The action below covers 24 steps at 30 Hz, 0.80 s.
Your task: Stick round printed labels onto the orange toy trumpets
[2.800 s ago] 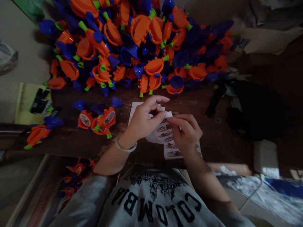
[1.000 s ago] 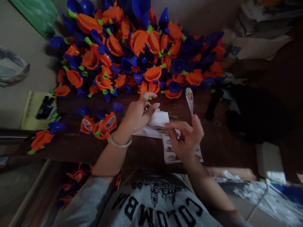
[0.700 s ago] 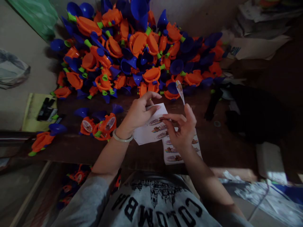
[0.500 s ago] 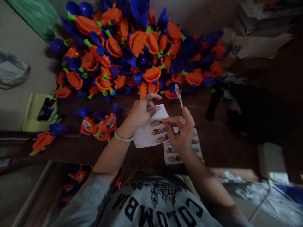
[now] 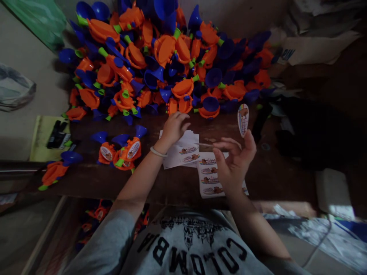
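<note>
My right hand [image 5: 235,164] pinches a thin sticker, seen almost edge-on, between thumb and a finger. A second oval sticker [image 5: 243,120], printed with a brown bear and a rainbow, sticks up from the tip of another finger of that hand. My left hand [image 5: 175,128] has its fingers apart and curved, holding nothing, over the top of a white sticker sheet [image 5: 174,154]. That sheet lies on the table with a few printed stickers on it. Beside it, partly under my right hand, is a fuller sticker sheet [image 5: 208,187].
A large heap of orange and blue toy trumpets [image 5: 164,49] fills the table's back. Several trumpets with stickers [image 5: 133,149] stand left of my left forearm; another trumpet [image 5: 53,172] lies farther left. Black markers [image 5: 59,133] rest on a yellow pad [image 5: 37,147]. A dark cloth [image 5: 309,130] lies right.
My left hand has let go of the sticker sheet, which now lies flatter. My right hand has moved right and away from it, with a sticker in its pinch and another on a fingertip.
</note>
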Each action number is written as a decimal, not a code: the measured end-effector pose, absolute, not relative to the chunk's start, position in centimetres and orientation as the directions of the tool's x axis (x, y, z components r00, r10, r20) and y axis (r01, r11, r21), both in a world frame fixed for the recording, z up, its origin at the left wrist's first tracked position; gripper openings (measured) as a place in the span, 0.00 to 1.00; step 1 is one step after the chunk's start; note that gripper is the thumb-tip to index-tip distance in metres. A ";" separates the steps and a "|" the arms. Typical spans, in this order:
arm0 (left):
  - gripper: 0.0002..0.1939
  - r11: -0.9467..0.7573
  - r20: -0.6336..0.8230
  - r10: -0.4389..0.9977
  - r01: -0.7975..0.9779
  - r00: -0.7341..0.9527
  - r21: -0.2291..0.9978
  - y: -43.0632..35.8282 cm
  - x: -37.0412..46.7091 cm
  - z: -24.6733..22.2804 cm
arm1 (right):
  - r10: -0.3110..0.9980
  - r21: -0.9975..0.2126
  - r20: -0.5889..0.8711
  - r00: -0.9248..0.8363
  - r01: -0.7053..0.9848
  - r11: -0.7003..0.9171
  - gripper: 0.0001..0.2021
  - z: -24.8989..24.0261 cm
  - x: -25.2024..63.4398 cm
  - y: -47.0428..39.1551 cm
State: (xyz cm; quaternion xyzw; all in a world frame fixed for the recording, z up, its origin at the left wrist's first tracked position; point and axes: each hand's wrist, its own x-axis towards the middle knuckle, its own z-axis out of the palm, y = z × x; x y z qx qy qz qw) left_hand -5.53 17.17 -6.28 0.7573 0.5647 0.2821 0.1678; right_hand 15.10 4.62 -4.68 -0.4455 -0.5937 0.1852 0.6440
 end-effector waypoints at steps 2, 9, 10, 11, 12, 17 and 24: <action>0.14 -0.257 0.365 0.931 0.773 0.036 0.580 18.5 -6.1 -6.1 | 0.775 -0.809 0.584 0.241 0.255 0.531 0.43 -4.6 15.2 4.6; 0.43 -0.202 0.345 0.938 0.755 -0.034 0.624 23.0 -4.1 -5.5 | 0.811 -0.833 0.549 0.200 0.210 0.512 0.41 -4.6 14.3 4.4; 0.48 -0.179 0.306 0.952 0.768 -0.022 0.614 23.3 -3.4 -5.6 | 0.815 -0.833 0.548 0.190 0.209 0.512 0.41 -4.6 14.1 4.4; 0.51 -0.154 0.271 0.963 0.785 -0.018 0.600 23.5 -2.7 -5.7 | 0.815 -0.831 0.550 0.181 0.208 0.515 0.42 -4.5 14.0 4.4; 0.51 -0.132 0.243 0.970 0.800 -0.018 0.585 23.7 -2.3 -5.8 | 0.815 -0.830 0.553 0.174 0.208 0.518 0.42 -4.5 14.0 4.4; 0.45 -0.108 0.197 0.980 0.750 -0.030 0.653 24.1 -3.5 -5.3 | 0.829 -0.851 0.522 0.200 0.194 0.489 0.43 -4.7 15.6 4.6; 0.43 -0.267 0.408 0.900 0.543 -0.156 0.796 21.0 -8.0 -2.5 | 0.820 -0.880 0.468 0.328 0.089 0.467 0.40 -3.9 17.6 5.7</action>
